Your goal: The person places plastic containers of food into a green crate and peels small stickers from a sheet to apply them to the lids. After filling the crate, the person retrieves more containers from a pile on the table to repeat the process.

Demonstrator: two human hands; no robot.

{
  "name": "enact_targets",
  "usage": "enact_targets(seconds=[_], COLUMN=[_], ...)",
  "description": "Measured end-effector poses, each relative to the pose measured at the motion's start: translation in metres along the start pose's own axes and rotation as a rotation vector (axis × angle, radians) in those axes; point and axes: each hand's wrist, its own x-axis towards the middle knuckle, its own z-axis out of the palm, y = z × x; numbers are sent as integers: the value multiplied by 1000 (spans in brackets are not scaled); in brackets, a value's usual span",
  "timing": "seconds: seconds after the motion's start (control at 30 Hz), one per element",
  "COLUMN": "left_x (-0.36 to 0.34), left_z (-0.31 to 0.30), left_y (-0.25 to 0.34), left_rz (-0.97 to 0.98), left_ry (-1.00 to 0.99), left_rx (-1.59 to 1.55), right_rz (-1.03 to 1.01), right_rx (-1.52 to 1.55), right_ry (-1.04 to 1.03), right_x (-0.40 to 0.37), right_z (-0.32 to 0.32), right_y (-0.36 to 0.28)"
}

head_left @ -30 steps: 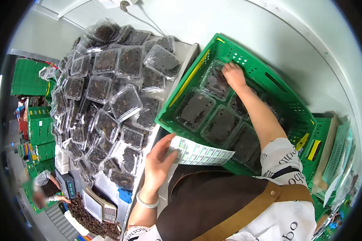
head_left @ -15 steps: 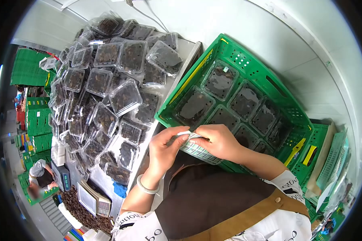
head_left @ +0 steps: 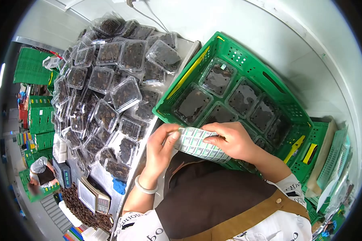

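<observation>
Both my hands hold a sheet of small green-and-white labels (head_left: 199, 145) in front of my apron. My left hand (head_left: 161, 145) pinches its left end between thumb and fingers. Over the sheet's upper right part, my right hand (head_left: 231, 140) has its thumb on the printed face and its fingers behind. The sheet curves a little and shows rows of printed labels. Just beyond my hands stands a green crate (head_left: 265, 66) with clear lidded boxes of dark contents (head_left: 194, 103) laid flat inside. One box (head_left: 217, 77) at the back carries a small label.
To the left, a metal table (head_left: 152, 132) bears a large heap of similar clear boxes (head_left: 126, 93). A weighing scale (head_left: 93, 197) stands near loose dark pieces (head_left: 78, 209). A yellow-handled tool (head_left: 310, 154) lies at the right. Another person (head_left: 42, 172) works far left.
The label sheet was folded or bunched between my fingertips. Now it is spread wider with its printed face up, and my right hand has shifted slightly right.
</observation>
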Motion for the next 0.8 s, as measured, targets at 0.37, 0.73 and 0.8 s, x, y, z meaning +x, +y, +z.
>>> enact_targets(seconds=[0.37, 0.73, 0.8], left_x=[-19, -18, -19], left_z=[-2, 1, 6], left_y=[5, -13, -9], left_rz=[77, -141, -119], left_ry=[-61, -230, -263], left_rx=[234, 85, 121], right_rz=[-43, -65, -221], right_rx=[-76, 12, -211], right_ry=[55, 44, 11], right_x=[-18, -20, -8], right_z=[10, 12, 3], right_y=[-1, 24, 16])
